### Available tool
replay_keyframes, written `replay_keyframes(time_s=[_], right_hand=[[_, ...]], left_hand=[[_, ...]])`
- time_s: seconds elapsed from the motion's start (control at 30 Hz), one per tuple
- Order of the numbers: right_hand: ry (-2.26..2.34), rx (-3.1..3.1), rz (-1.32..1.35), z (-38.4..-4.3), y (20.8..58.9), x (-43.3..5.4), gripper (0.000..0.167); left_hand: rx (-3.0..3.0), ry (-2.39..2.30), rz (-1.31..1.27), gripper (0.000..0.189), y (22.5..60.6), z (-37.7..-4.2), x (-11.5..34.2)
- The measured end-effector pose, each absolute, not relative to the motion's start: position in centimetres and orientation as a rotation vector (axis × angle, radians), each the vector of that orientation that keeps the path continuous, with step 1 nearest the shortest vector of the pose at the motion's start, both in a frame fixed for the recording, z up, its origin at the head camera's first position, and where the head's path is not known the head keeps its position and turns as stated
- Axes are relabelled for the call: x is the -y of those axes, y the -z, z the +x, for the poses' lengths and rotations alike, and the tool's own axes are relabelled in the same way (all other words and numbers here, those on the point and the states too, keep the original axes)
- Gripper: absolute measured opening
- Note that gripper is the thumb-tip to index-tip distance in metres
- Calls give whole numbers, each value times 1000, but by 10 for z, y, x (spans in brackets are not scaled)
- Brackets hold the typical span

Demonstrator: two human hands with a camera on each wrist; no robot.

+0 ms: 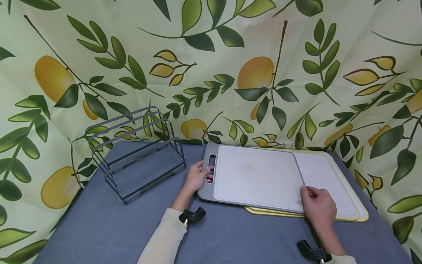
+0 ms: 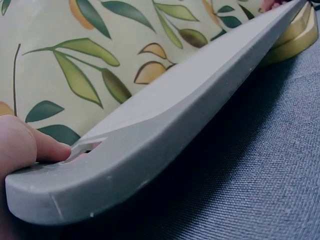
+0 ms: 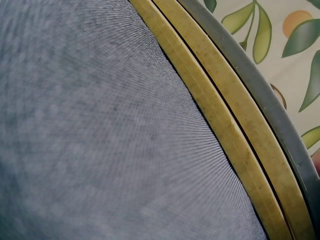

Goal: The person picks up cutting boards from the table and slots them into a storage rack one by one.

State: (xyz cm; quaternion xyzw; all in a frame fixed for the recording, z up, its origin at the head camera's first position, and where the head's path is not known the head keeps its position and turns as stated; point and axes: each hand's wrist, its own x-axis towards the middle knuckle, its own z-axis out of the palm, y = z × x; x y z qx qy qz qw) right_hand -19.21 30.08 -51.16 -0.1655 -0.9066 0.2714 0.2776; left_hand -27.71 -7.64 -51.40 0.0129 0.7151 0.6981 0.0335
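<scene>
Across the counter (image 1: 237, 238), the gray cutting board (image 1: 254, 176) lies right of the frame's center on top of the yellow-rimmed boards (image 1: 324, 176), its left end overhanging them, while a dark wire rack (image 1: 141, 192) stands at left. The left hand (image 1: 196, 176) grips that end and the right hand's (image 1: 319, 207) fingers appear to pinch the right edge; the step looks like taking the top board off the pile, calling for a firm, level two-handed lift.

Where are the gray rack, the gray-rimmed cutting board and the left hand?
Gray rack (image 1: 158, 179): head view, on its front bottom rail.
Gray-rimmed cutting board (image 1: 257, 176): head view, on its white face.
Left hand (image 1: 196, 178): head view, on the hand's middle.
</scene>
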Motion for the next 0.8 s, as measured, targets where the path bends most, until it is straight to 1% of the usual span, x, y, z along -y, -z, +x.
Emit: replay_keyframes(time_s=[0.8], right_hand=[[-718, 2467, -466, -192, 510, -300, 34]], left_hand=[[-2169, -2238, 41, 41, 519, -277, 76]])
